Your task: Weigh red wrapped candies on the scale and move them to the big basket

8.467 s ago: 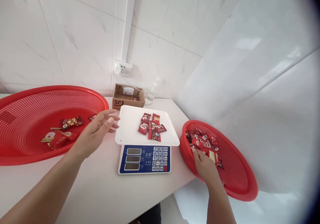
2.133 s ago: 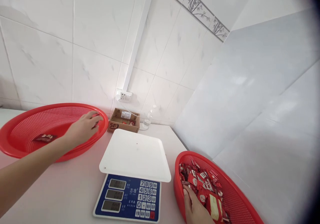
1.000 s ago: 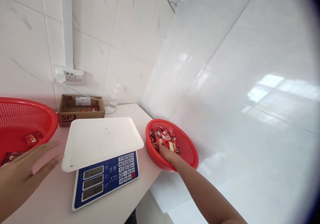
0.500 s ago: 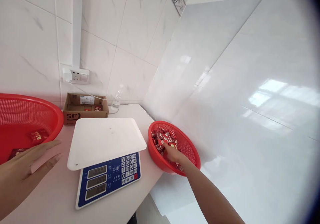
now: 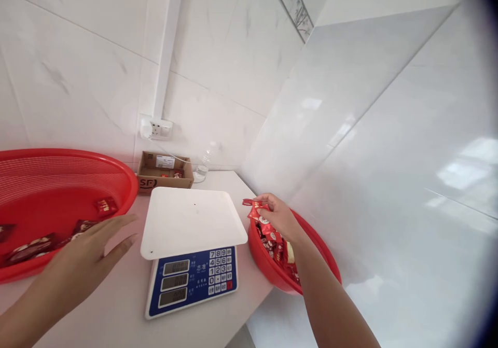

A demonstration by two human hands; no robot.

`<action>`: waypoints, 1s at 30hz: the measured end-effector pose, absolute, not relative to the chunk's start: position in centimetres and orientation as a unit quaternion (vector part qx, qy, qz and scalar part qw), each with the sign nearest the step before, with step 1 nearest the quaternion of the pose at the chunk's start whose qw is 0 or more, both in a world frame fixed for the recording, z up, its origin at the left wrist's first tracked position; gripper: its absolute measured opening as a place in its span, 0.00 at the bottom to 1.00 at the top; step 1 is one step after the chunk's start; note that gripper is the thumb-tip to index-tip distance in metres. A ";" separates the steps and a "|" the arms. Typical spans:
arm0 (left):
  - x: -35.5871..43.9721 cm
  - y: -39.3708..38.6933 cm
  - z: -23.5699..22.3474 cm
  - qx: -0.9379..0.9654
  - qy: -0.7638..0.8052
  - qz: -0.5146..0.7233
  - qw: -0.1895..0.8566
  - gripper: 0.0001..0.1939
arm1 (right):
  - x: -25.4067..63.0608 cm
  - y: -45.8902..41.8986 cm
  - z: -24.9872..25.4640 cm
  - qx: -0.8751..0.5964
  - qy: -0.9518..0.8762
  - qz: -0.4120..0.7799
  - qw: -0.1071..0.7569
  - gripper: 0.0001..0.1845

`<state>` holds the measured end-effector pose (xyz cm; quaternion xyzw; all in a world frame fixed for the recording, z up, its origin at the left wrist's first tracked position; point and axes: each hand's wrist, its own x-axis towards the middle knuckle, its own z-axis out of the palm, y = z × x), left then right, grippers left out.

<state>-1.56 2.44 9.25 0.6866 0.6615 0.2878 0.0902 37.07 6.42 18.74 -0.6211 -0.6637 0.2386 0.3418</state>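
Observation:
My right hand [image 5: 278, 217] is shut on a few red candy packets [image 5: 257, 213], lifted just above the left rim of the small red basket [image 5: 319, 254] that holds several more packets. The packets hang beside the right edge of the bare white scale tray [image 5: 192, 221]. The scale's blue keypad panel [image 5: 192, 280] faces me. My left hand [image 5: 91, 254] hovers flat with fingers apart over the white table [image 5: 116, 311], between the scale and the large red basket [image 5: 58, 203], holding nothing.
The large red basket at left holds a few packets [image 5: 106, 206]. A brown cardboard box [image 5: 163, 170] and a clear plastic bottle [image 5: 202, 167] stand at the back against the tiled wall, below a wall socket [image 5: 155, 128]. A glossy white wall runs along the right.
My right hand has closed on packets in the small basket and lifted them up and left toward the scale tray. My left hand stays open near the large basket. The view has panned left.

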 end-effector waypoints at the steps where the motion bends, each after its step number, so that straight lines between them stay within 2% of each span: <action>1: -1.5 2.1 9.8 0.695 0.656 0.275 0.102 0.22 | 35.6 6.8 18.5 -0.588 -0.673 0.275 0.355 0.14; 3: -1.3 1.5 10.9 0.705 0.645 0.265 0.128 0.23 | 32.8 7.7 17.6 -0.544 -0.688 0.329 0.350 0.15; 7: -1.1 0.9 12.0 0.691 0.650 0.275 0.155 0.24 | 29.2 9.5 14.5 -0.529 -0.695 0.368 0.320 0.23; 12: -1.3 0.7 12.1 0.682 0.652 0.283 0.169 0.25 | 27.3 10.8 12.0 -0.533 -0.683 0.349 0.357 0.25; 22: -1.4 0.9 12.2 0.684 0.653 0.283 0.161 0.25 | 27.4 11.5 11.6 -0.552 -0.682 0.266 0.399 0.19; 30: -0.9 0.3 13.2 0.685 0.655 0.270 0.169 0.25 | 28.5 10.7 11.4 -0.539 -0.713 0.263 0.362 0.27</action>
